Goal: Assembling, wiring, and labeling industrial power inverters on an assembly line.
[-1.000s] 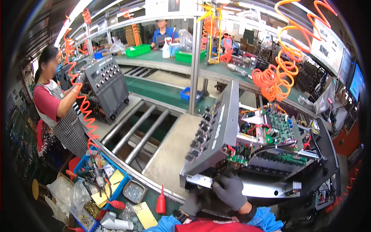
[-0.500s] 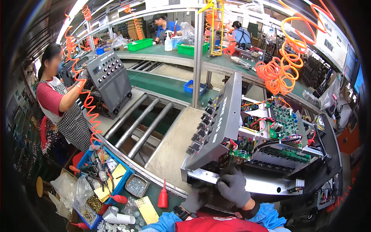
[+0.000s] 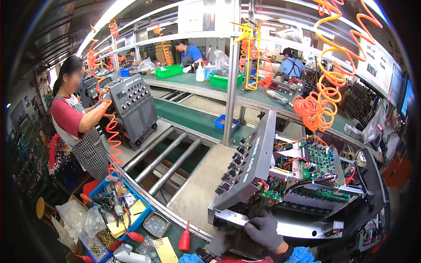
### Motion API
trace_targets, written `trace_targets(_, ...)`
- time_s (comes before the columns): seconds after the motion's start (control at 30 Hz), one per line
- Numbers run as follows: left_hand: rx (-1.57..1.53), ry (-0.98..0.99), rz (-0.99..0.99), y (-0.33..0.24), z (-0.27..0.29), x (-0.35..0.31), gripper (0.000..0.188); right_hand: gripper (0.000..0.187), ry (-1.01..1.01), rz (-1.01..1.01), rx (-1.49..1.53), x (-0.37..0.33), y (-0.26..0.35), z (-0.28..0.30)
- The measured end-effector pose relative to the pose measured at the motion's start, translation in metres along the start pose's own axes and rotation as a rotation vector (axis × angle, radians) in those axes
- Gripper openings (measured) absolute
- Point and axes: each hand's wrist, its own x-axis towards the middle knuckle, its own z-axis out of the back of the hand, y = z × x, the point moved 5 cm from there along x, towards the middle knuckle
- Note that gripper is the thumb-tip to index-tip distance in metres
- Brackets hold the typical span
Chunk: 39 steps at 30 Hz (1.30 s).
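A grey-cased electrical machine [image 3: 313, 186] lies open in front of me, its green circuit boards and wires bare. Its front panel [image 3: 245, 162], with a row of black knobs, leans up at the left. In a grey glove, my right hand [image 3: 264, 230] is at the near edge of the machine's bare metal plate [image 3: 294, 230], fingers bent and pressed together; whatever they hold is hidden. My left hand [image 3: 220, 242], gloved too, is just left of it, low beside the panel's bottom corner. Its fingers are lost in dark shadow.
Left of me are a blue tray [image 3: 142, 215] of tools, a box of screws [image 3: 156, 225] and a red squeeze bottle [image 3: 185, 239]. Steel rollers [image 3: 175, 171] lie beyond. A co-worker [image 3: 79, 118] handles another machine [image 3: 133, 109]. Orange coiled hoses [image 3: 318, 109] hang at right.
The view has tipped upward, so the scene sits lower in the picture. Both my hands stay by the near edge of the machine, with little visible shift.
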Motion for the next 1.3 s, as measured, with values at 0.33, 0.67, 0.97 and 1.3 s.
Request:
trace_targets(0.33,0.346,-0.037,-0.330,-0.054,-0.024,-0.027,0.023,0.018,0.056,-0.032,0.022,0.001,0.006,0.003)
trace_targets(0.67,-0.593,-0.091,0.225,-0.050,-0.033,-0.033,0.029,0.017,0.080,-0.165,0.015,-0.001,0.011,0.003)
trace_targets(0.97,-0.489,-0.012,0.247,-0.036,-0.018,-0.028,0.037,0.014,-0.007,-0.127,0.052,-0.003,0.015,0.009)
trace_targets(1.3,-0.127,-0.026,-0.085,-0.054,0.006,-0.025,0.036,0.024,-0.036,0.046,-0.185,0.012,0.037,-0.006)
